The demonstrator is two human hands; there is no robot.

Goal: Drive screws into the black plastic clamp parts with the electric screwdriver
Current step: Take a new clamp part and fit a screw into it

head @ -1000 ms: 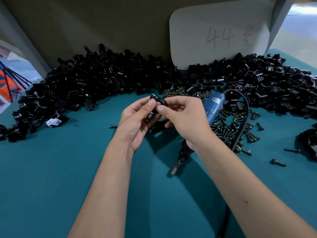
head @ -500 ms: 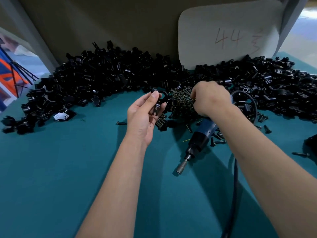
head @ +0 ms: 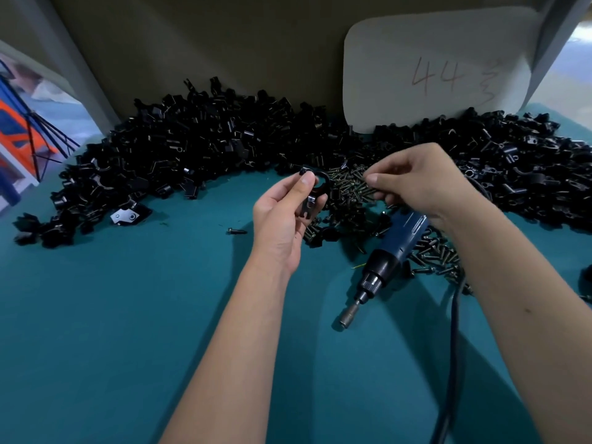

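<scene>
Glossy black plastic clamp [head: 315, 190] — matt teal tabletop [head: 128, 315]

Teal bench [head: 96, 315] w/ brown backboard [head: 192, 43] at far edge. White card [head: 400, 75] marked "44" leans on it, far right. Daylight both sides; orange/blue frame [head: 19, 129] far left.

open teal tabletop [head: 112, 315] (foreground)

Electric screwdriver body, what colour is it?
Blue, with a black front collar; the electric screwdriver shows in the head view.
</scene>
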